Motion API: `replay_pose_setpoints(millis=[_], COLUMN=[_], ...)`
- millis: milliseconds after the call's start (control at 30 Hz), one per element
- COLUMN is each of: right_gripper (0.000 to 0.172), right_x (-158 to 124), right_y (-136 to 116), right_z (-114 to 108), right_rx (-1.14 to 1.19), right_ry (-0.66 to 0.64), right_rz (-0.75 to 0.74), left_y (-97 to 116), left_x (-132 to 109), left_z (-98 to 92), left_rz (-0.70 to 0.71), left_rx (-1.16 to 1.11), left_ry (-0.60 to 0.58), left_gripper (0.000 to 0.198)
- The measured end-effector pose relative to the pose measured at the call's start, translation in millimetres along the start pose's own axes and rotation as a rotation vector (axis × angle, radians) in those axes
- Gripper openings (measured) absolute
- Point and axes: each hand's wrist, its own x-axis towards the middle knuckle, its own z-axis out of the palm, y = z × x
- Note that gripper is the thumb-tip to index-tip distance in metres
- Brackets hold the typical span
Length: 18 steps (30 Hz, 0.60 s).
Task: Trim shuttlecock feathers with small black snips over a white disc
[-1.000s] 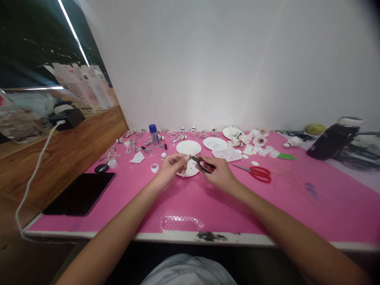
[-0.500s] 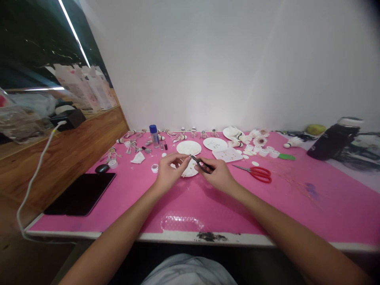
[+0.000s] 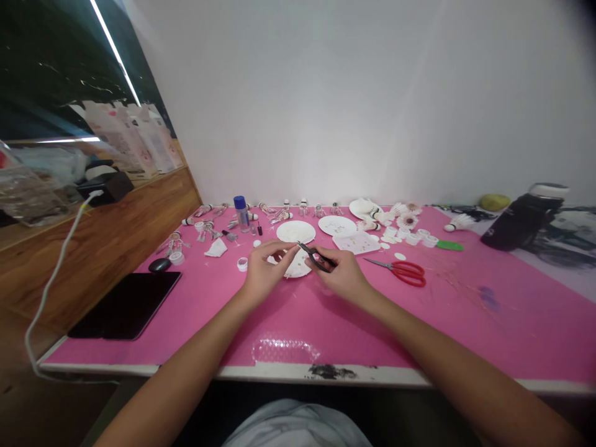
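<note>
Black-handled pliers are gripped in my right hand, their jaws pointing up and left. The tip of the pliers meets the fingertips of my left hand, which pinch something too small to make out. Both hands are held over a white plate with small bits on it, partly hidden by the fingers. Just behind lies a second white plate. To the right of my right hand, red-handled scissors rest on the pink table cover.
Shuttlecocks and small shuttlecock figures line the back. A blue-capped bottle, a white tray and small white tubs stand around. At the left lies a black tablet; a dark water bottle leans at the right.
</note>
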Motion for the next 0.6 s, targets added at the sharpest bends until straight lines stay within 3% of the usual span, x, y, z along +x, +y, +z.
replay_pose_setpoints(millis=[233, 600], right_gripper=[0.044, 0.05], right_x=[1.3, 0.7], right_y=[-3.2, -3.5], right_z=[-1.4, -0.9], right_rx=[-0.036, 0.051], right_ry=[-0.038, -0.112], right_rz=[0.018, 0.031], left_y=[-0.9, -2.1], left_x=[0.0, 0.5], left_z=[-0.9, 2.5], left_rz=[0.046, -0.042], left_rx=[0.024, -0.056], left_ry=[-0.001, 0.023], left_gripper=[0.019, 0.023])
